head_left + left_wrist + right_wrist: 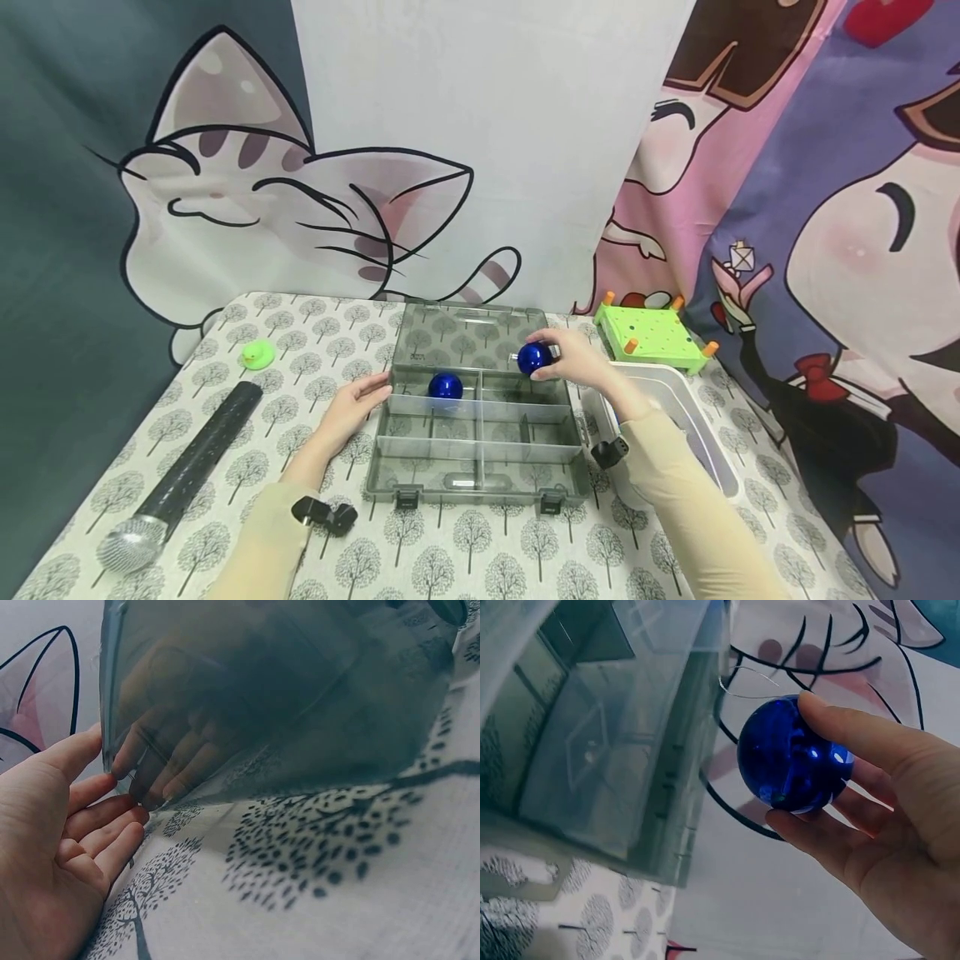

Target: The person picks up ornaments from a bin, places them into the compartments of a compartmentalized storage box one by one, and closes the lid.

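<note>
My right hand (576, 358) grips a shiny blue Christmas bauble (784, 754) between thumb and fingers, above the back right compartments of a clear grey plastic organizer box (480, 481). A thin loop (746, 694) sticks out from the bauble, pointing away from the palm. A second blue bauble (446, 387) lies in the back left compartment. The box's lid (472, 329) is folded back flat on the table. Against the box's left side rests my left hand (354, 410), its extended fingers touching the wall near a corner; the left wrist view shows this contact closely.
A white bin (720, 454) stands right of the box, partly hidden by my right forearm. Behind it sits a green toy table with orange legs (652, 333), upside down. At the left lie a black microphone (198, 454) and a green rubber duck (258, 355).
</note>
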`<state>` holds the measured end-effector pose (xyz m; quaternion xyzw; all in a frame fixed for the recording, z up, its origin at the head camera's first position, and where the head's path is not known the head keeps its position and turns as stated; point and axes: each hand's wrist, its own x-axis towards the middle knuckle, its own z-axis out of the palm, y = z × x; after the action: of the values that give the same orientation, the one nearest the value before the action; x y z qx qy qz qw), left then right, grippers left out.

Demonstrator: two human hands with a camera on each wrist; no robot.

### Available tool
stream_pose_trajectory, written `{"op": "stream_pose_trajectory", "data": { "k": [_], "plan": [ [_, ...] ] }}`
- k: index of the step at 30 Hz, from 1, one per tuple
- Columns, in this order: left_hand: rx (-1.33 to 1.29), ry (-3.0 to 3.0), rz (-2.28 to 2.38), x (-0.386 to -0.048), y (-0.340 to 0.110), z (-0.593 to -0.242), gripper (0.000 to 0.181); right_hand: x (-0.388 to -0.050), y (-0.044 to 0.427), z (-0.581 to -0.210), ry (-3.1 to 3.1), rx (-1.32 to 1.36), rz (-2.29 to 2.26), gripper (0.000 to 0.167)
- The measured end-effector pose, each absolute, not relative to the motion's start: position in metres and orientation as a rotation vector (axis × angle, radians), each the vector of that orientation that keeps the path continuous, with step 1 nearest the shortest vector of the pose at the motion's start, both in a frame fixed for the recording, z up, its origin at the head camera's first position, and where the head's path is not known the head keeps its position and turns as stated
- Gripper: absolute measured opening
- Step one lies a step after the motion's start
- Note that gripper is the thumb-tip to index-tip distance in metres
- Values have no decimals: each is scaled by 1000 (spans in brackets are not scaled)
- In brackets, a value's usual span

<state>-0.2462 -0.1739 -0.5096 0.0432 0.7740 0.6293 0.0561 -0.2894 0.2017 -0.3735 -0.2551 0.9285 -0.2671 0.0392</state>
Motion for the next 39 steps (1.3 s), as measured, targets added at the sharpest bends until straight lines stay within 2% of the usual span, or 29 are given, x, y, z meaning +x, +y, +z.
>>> {"op": "stream_pose_trajectory", "data": {
  "k": [12,18,39],
  "plan": [
    [131,2341,1917,-247,-174,-510,57,-290,188,-393,2758,-821,-678,57],
    [122,2339,1901,-246,-174,-508,60,-289,186,-395,2733,-825,-642,57],
    [111,2345,1913,-245,-173,-506,54,-288,185,-398,2719,-864,-553,57]
  ]
}}
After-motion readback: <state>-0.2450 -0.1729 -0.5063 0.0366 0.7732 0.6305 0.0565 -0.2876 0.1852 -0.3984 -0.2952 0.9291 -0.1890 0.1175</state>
